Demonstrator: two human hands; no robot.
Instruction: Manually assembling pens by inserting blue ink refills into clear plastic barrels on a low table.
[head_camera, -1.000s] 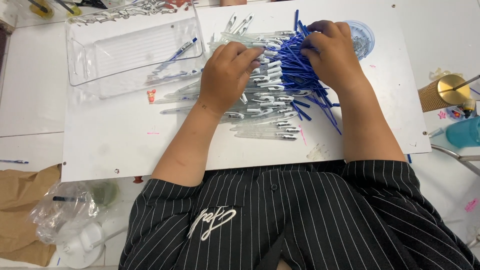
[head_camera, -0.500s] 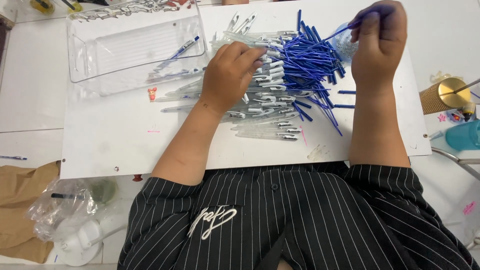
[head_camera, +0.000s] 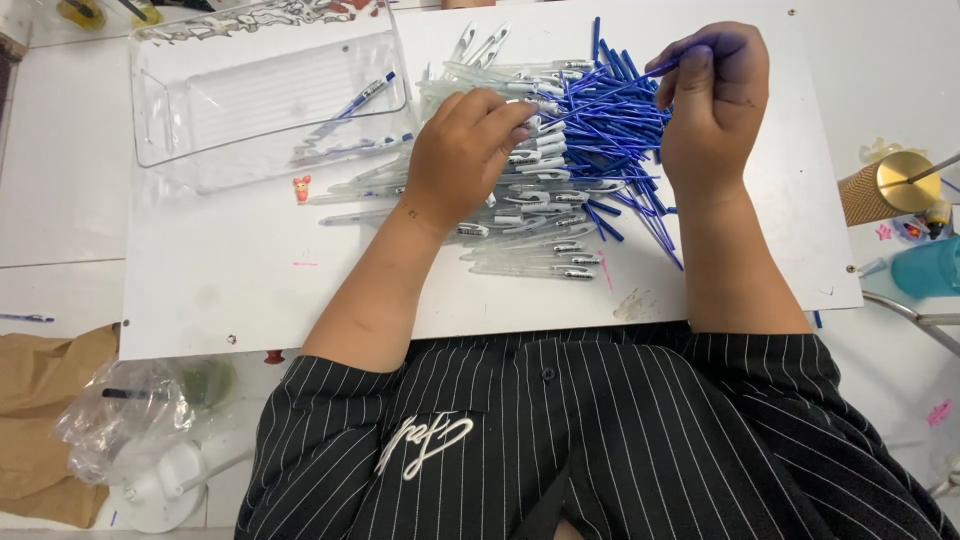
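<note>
A flat white board (head_camera: 220, 290) is lying on the table, smooth but marked with small pink and blue smudges, and a heap of thin, clear plastic pen barrels (head_camera: 530, 215) with white clips is spreading across its middle, touching a loose pile of slim, stiff blue refills (head_camera: 610, 150) just to the right. A clear, glossy rectangular tray (head_camera: 200, 130) is sitting at the board's upper left with a few finished pens inside. Since half a second ago the left hand has been curling its fingers up off the heap, and the right hand has been dropping slightly lower and closer to the piles, where a second ago it was lying flat on the refills. The left hand (head_camera: 465, 155) is resting palm-down on the barrels, its fingertips pinching together on one clear barrel (head_camera: 535, 103) at the top of the heap. The right hand (head_camera: 715, 100) is hovering raised above the refill pile, wrist bent, its ink-stained thumb and forefinger clamping on a single blue refill (head_camera: 610, 95) that is slanting down toward the left hand's barrel.
</note>
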